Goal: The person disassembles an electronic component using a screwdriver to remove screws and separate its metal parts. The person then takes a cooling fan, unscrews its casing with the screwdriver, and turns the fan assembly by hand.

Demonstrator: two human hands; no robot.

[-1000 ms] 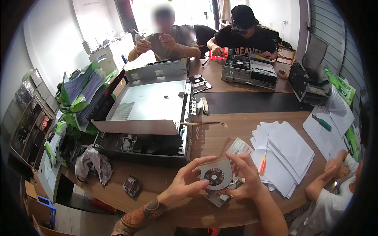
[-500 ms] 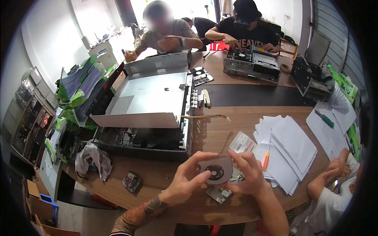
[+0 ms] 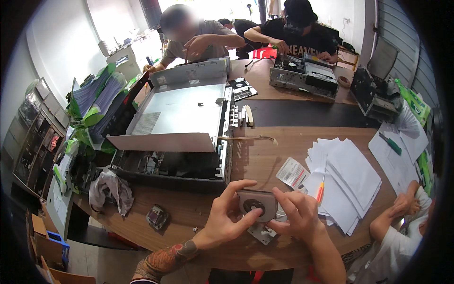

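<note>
A flat grey blower fan [image 3: 270,206] with a round black impeller is held up over the near edge of the table, tilted on its side. My left hand [image 3: 226,218] grips its left side, with the thumb on the round opening. On its right edge, the fingertips of my right hand [image 3: 302,212] pinch the casing. Below the fan lies a small metal part [image 3: 261,235], mostly hidden by it and my hands. A white label card [image 3: 292,173] lies just beyond, and an orange-handled screwdriver [image 3: 320,191] rests on the white papers [image 3: 352,177] to the right.
A large open metal computer case [image 3: 182,111] fills the left side. A small dark part [image 3: 157,217] and a grey cloth [image 3: 111,193] lie near it. Opposite, one person works on another opened case [image 3: 302,78]; another leans over the table. A green screwdriver [image 3: 390,143] lies right, beside someone's arms.
The fan has turned a little in my hands, and my left thumb has slid slightly right across it. Across the table, the person at the left has leaned left and raised a hand.
</note>
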